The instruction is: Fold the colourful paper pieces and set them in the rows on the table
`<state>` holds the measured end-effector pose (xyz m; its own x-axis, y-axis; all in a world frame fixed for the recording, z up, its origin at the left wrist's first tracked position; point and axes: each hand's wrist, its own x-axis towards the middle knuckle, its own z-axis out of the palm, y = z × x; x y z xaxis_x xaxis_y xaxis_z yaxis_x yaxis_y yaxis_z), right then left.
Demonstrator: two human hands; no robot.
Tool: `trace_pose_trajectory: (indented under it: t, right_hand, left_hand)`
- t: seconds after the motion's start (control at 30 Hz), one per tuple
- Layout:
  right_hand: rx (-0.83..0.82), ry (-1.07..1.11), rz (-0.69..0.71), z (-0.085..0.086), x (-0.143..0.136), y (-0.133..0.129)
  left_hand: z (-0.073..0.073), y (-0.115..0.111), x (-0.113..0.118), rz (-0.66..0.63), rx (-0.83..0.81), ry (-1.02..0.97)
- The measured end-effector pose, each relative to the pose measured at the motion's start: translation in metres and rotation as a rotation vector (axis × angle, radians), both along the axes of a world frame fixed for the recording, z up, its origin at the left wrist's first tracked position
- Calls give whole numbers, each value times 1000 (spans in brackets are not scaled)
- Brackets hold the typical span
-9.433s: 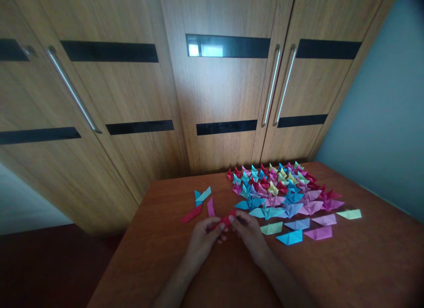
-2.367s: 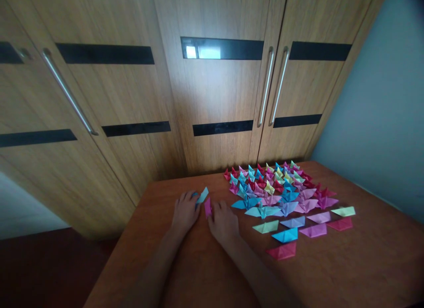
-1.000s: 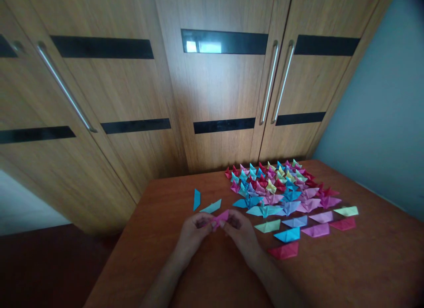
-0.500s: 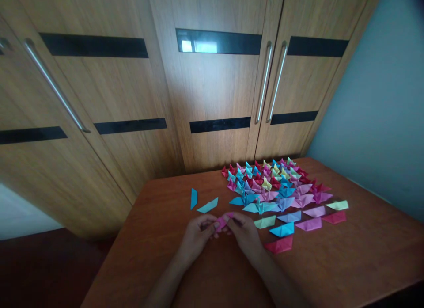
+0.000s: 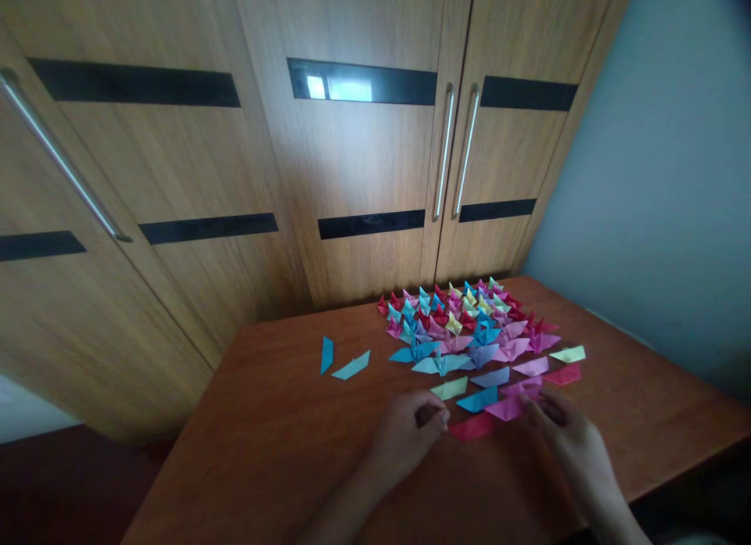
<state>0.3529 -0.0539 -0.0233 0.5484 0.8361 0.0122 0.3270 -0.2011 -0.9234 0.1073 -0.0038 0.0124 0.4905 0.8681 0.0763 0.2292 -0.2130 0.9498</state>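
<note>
My right hand [image 5: 566,435] pinches a pink folded paper boat [image 5: 505,408] at its right end, low over the wooden table [image 5: 275,459], just right of a red paper boat [image 5: 472,428]. The pink boat sits beside the front row of a large spread of coloured folded paper pieces [image 5: 463,326]. My left hand [image 5: 404,439] rests on the table with its fingers curled and nothing in them, its fingertips close to the left tip of the red boat.
Two flat blue folded papers [image 5: 327,355] [image 5: 350,365] lie apart at the left of the spread. Wooden wardrobe doors with metal handles [image 5: 444,150] stand behind the table. A blue-grey wall [image 5: 657,201] runs along the right edge.
Both hands were folding the pink paper together at the table's middle. Now my right hand has carried it right to the rows, and my left hand has let go.
</note>
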Motion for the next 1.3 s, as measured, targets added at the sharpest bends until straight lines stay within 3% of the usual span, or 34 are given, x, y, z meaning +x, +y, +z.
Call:
trace_pose_trajectory:
  t: [0.1,0.27,0.63,0.8,0.93,1.07,1.17,1.3]
  right_hand:
    - [-180,-249,-32,-10,24,-5]
    - [-383,-550,26,-12,21,-8]
    - [-405,-656,5,-2,11,-2]
    - [-346,-636,-29,-10,17,-3]
    - [-228,-622,-85,-9,16,-6]
    - [-26,-568,-27,6,-11,-2]
    - [122,-500,133,18,-50,8]
    - [197,-438,393,27,-112,25]
  left_hand:
    - [-3,4,-9,26,-2,49]
    - [-11,11,-31,102,-10,102]
    - [-6,23,-67,237,-28,103]
    - [-3,31,-77,275,-7,138]
    - [0,42,-101,352,105,251]
    - [1,57,-136,527,200,515]
    - [-4,69,-155,613,262,705]
    - [-15,84,-160,676,366,885]
